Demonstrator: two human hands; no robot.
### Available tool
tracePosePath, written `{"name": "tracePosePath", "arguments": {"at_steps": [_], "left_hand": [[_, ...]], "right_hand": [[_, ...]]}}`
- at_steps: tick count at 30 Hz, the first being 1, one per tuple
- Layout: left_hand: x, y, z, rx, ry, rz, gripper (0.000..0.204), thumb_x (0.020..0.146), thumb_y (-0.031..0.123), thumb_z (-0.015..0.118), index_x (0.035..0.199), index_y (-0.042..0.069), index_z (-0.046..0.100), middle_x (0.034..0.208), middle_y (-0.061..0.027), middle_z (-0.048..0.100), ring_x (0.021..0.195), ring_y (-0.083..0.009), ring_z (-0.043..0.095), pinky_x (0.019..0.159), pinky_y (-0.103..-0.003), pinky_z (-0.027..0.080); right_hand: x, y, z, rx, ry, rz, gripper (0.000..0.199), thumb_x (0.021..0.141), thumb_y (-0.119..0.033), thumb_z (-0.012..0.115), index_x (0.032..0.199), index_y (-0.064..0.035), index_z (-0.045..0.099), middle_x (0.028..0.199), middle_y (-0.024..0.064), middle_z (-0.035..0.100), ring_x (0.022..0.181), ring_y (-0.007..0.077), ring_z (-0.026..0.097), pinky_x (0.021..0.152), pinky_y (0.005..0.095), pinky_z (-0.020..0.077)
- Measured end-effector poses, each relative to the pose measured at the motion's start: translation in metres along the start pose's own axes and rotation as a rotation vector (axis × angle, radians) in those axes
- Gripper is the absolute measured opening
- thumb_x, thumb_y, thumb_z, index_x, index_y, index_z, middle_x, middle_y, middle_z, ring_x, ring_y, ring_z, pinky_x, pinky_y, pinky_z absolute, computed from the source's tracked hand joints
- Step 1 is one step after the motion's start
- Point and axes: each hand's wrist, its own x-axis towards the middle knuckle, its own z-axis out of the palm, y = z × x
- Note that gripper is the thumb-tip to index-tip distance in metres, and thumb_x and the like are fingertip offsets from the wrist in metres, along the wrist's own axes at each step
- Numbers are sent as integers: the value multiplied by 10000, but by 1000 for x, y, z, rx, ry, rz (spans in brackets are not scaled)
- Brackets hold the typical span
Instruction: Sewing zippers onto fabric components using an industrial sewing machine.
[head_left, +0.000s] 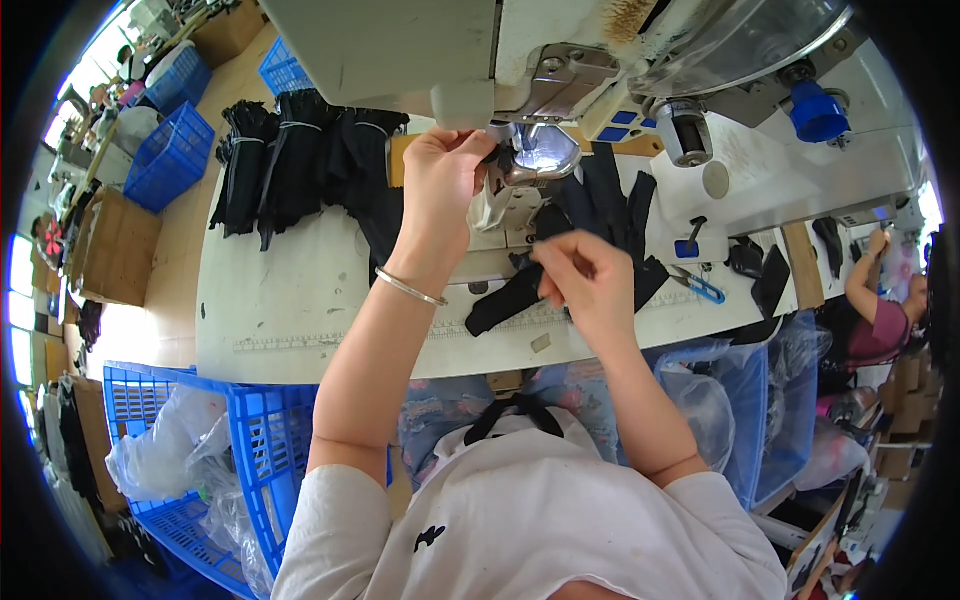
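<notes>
My left hand [440, 185] is raised beside the lit needle area [540, 152] of a white sewing machine [400, 55]. Its thumb and fingers are pinched together at the machine head; whatever lies between them is too small to make out. Lower and to the right, my right hand [590, 285] is closed with fingers curled, and its fingertips hide anything they grip. Just left of those fingertips, a folded black fabric piece [503, 303] lies on the white table [300, 290]. More black fabric strips [603, 195] lie behind my right hand.
Tied black fabric bundles [293, 150] lie at the table's far left. Blue-handled thread snips [700, 285] rest right of my right hand. A blue crate [240, 430] with clear plastic stands at my left, a blue bin [755, 430] at my right. Another person [880, 320] sits far right.
</notes>
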Motion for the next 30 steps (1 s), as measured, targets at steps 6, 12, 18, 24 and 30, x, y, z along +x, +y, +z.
{"name": "tracePosePath", "arguments": {"at_steps": [6, 12, 18, 24, 30], "left_hand": [[7, -8, -2, -45, 1, 37, 114, 884, 42, 589, 775, 67, 572, 677, 33, 533, 548, -40, 443, 519, -189, 342], [4, 3, -16, -48, -10, 128, 65, 901, 77, 595, 854, 35, 606, 731, -1, 564, 584, -62, 477, 561, -223, 399], [-38, 9, -77, 189, 176, 128, 169, 857, 190, 669, 818, 29, 634, 719, 43, 548, 673, -35, 473, 632, -195, 371], [-88, -36, -134, 596, 323, -21, 269, 836, 250, 685, 788, -6, 618, 809, -24, 547, 741, -104, 480, 681, -239, 378], [-90, -42, -123, 693, 316, 74, 229, 842, 212, 669, 882, 3, 585, 906, -34, 524, 830, -124, 492, 738, -247, 379]], "right_hand": [[-24, 28, -48, -62, 114, 95, 136, 881, -114, 612, 853, 12, 655, 641, 21, 596, 543, 43, 525, 481, 183, 395], [20, 38, -89, -631, 272, -147, 163, 858, -145, 624, 946, -8, 645, 795, 54, 618, 680, 136, 572, 630, 264, 457], [45, 66, -89, -1106, 232, -265, 231, 823, -197, 656, 992, -43, 626, 906, 86, 603, 832, 242, 597, 734, 356, 472], [61, 57, -84, -749, 265, -32, 205, 803, -133, 635, 979, -31, 615, 876, 101, 651, 743, 202, 620, 713, 312, 491], [61, 37, -86, -350, 523, -341, 262, 866, -17, 544, 1124, -34, 500, 920, 87, 661, 768, 90, 565, 751, 218, 449]]}}
